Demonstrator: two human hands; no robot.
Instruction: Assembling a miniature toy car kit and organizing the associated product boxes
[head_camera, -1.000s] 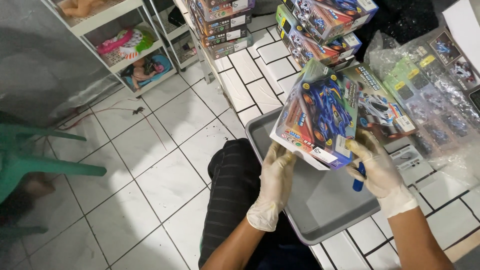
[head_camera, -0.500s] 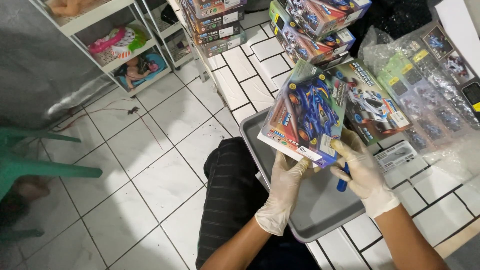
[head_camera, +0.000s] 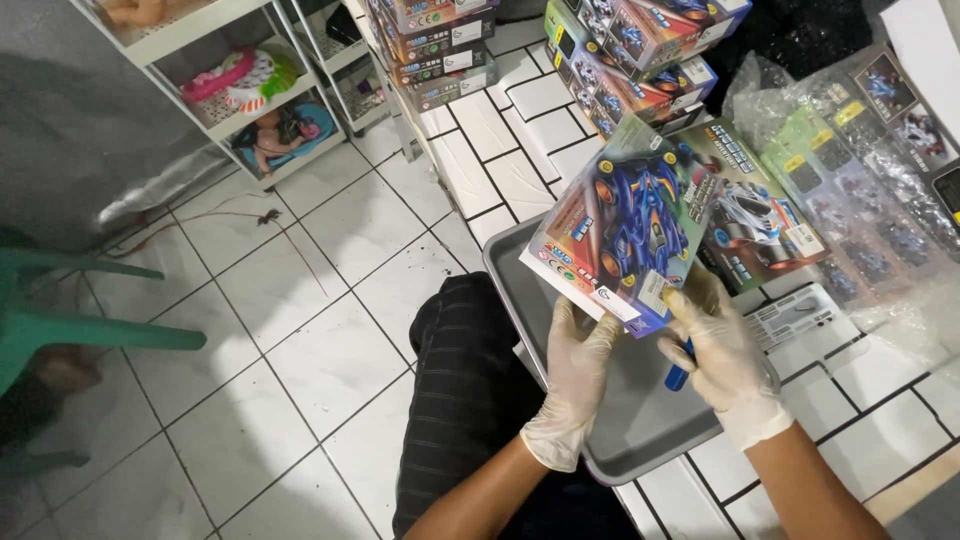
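Both my hands wear thin white gloves. My left hand (head_camera: 578, 375) holds the lower edge of a toy car box (head_camera: 625, 230), a flat colourful carton with a blue racing car printed on it. My right hand (head_camera: 722, 345) grips the box's lower right corner and also has a blue pen-like tool (head_camera: 679, 370) tucked under its fingers. The box hangs tilted above a grey plastic tray (head_camera: 640, 420) that lies on a white tiled counter. A second box with a white car (head_camera: 762, 215) lies just behind the first.
Stacks of similar toy boxes (head_camera: 630, 45) stand at the back of the counter. Clear bags with more toy packs (head_camera: 870, 170) fill the right. A white shelf with toys (head_camera: 250, 100) stands on the floor at left, by a green plastic chair (head_camera: 70, 320). My dark-trousered knee (head_camera: 470, 400) is below.
The toy car box has shifted slightly left and lower in view, with both hands keeping hold of it. The view has swung a little.
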